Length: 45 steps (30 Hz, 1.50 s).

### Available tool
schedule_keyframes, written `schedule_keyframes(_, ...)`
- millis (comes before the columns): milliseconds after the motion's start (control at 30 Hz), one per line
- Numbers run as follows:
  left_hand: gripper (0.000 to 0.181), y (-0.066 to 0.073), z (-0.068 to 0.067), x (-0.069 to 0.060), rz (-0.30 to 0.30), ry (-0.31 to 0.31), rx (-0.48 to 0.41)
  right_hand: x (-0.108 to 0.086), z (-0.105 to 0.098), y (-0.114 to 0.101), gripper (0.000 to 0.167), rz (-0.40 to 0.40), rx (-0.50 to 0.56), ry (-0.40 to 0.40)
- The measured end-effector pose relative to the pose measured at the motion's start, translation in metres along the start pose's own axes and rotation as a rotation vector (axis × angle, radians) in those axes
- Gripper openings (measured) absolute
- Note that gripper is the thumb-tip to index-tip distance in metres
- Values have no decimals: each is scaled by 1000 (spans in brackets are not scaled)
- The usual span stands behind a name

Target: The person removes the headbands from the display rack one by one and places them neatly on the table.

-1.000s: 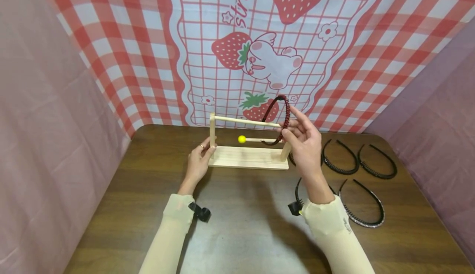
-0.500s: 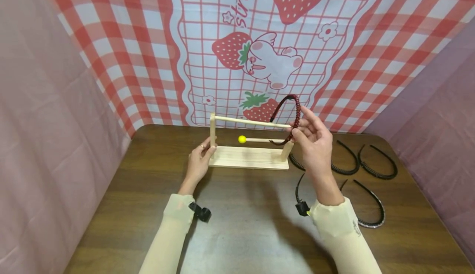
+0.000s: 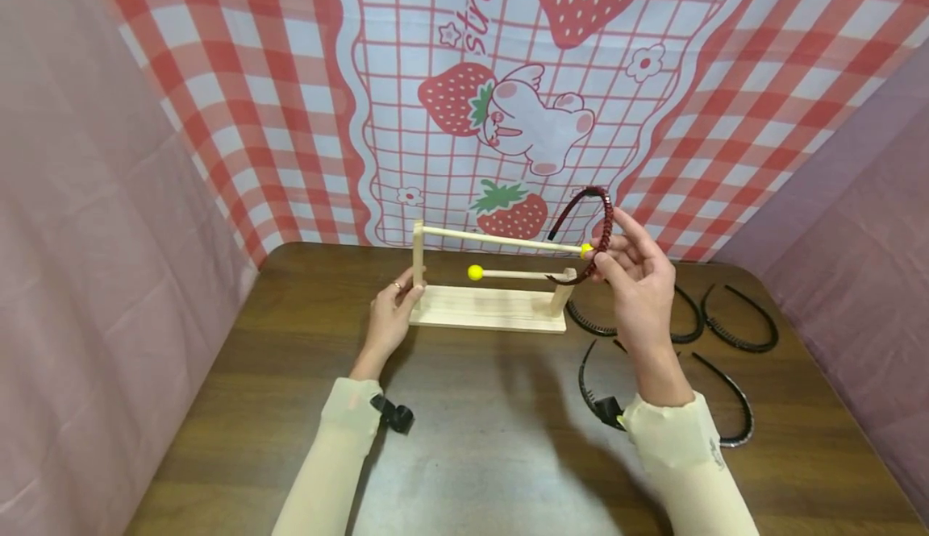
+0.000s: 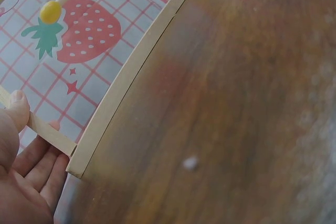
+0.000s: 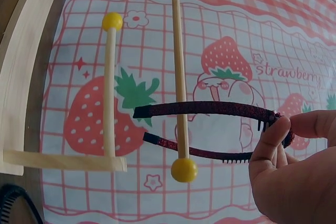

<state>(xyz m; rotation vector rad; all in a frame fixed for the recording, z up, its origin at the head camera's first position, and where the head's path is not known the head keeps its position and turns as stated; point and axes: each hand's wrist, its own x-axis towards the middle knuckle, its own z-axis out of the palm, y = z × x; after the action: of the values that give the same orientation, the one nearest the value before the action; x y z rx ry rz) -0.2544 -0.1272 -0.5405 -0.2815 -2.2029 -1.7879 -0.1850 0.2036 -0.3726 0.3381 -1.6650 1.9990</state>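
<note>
A pale wooden rack (image 3: 486,309) stands near the table's far edge, with two rods at different heights, each tipped by a yellow ball. My left hand (image 3: 389,320) grips its left post (image 3: 417,250); in the left wrist view the thumb lies across that post (image 4: 52,136). Between thumb and fingers, my right hand (image 3: 640,290) pinches a dark red headband (image 3: 607,218) at its curve. The headband is upright by the upper rod's free end, beside the yellow ball (image 3: 586,251). In the right wrist view, its arms (image 5: 210,109) reach past the rod (image 5: 180,77), one above the other.
Several black headbands lie on the right of the brown table (image 3: 464,455), among them one at the far right (image 3: 755,346) and one with a silvery edge (image 3: 743,407). My right forearm partly covers some. A strawberry-print cloth (image 3: 508,117) hangs behind the rack.
My right hand has moved right with the red headband, along the upper rod to its free end, and the rod's yellow ball now shows. The left hand keeps its grip on the post.
</note>
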Motion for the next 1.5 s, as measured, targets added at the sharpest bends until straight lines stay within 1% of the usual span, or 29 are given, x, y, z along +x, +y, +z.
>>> schedule_keyframes(67,38,0,0,-1,10,2,2,1,-2,0,55,-9,5,3)
schedule_keyframes(100,38,-6,0,1,24,3,-2,1,-3,0,54,-12,8,4)
schedule_keyframes(200,38,-7,1,1,23,6,9,1,-7,-1,54,-19,9,4)
schedule_keyframes(300,39,-5,1,1,-3,-2,12,1,-10,-3,52,-14,22,5)
schedule_keyframes(367,39,7,1,-1,-42,-9,18,0,-13,-6,53,-11,30,8)
schedule_keyframes(467,39,10,1,0,-74,-12,18,0,-17,-9,53,-13,39,14)
schedule_keyframes(567,39,11,2,0,-93,-10,22,0,-21,-11,53,-14,36,19)
schedule_keyframes(667,39,11,2,0,-109,-11,27,0,-26,-13,54,-7,39,29)
schedule_keyframes(833,40,13,2,-1,-107,-14,35,0,-35,-14,53,-17,59,39)
schedule_keyframes(933,40,12,2,-1,-97,-15,36,0,-40,-15,53,-17,46,41)
schedule_keyframes(1000,40,10,2,0,-79,-13,33,0,-43,-15,53,-7,29,48)
schedule_keyframes(1033,40,3,2,1,-59,-11,25,-1,-45,-16,54,0,22,52)
schedule_keyframes(1133,40,-2,2,1,-10,0,19,-2,-50,-17,54,15,11,66)
schedule_keyframes(1233,40,-2,2,0,-11,-3,24,-3,-56,-19,54,23,12,75)
schedule_keyframes(1267,40,4,2,-1,-27,-7,30,-3,-58,-19,54,24,14,77)
schedule_keyframes(1367,39,6,1,-1,-49,-15,42,-4,-63,-19,55,28,11,82)
schedule_keyframes(1400,39,4,1,0,-49,-14,41,-4,-65,-19,55,31,5,84)
schedule_keyframes(1500,40,-13,2,4,-45,-7,48,-4,-69,-18,55,49,-16,94)
